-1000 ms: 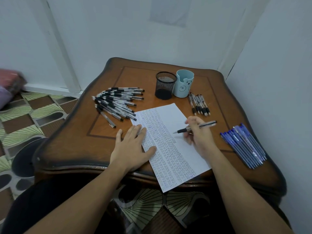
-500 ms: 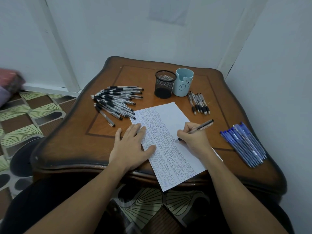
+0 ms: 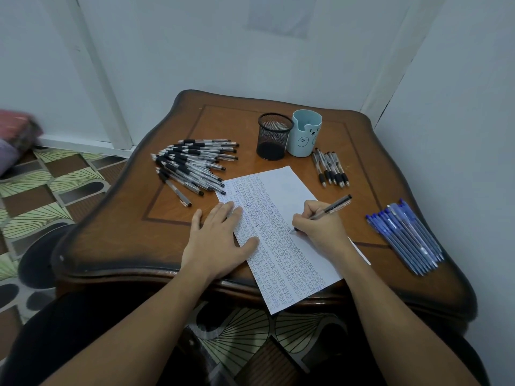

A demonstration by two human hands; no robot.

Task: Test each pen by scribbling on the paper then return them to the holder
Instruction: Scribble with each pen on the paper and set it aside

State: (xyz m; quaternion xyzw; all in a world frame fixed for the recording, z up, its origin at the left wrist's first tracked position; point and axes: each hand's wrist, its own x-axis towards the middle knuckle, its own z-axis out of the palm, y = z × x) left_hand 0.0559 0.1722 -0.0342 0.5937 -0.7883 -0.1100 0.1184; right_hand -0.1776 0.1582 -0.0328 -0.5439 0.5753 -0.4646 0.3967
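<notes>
Leaves a fanned heap of black-grip pens (image 3: 195,165) well left of the grip, on the wooden table (image 3: 172,218). Presses the left hand (image 3: 220,240) flat, fingers straight and slightly apart, on the left edge of the paper (image 3: 278,188), just left of the grip. Has a black mesh holder (image 3: 274,136) and a pale blue bear cup (image 3: 305,133) side by side beyond the grip. Pinches a pen (image 3: 334,206) in the curled fingers of the right hand (image 3: 320,229), tip touching the paper beside the scribbled rows. Has a short row of pens (image 3: 331,168) just beyond the grip, and blue pens (image 3: 407,235) lined up to its right, apart.
</notes>
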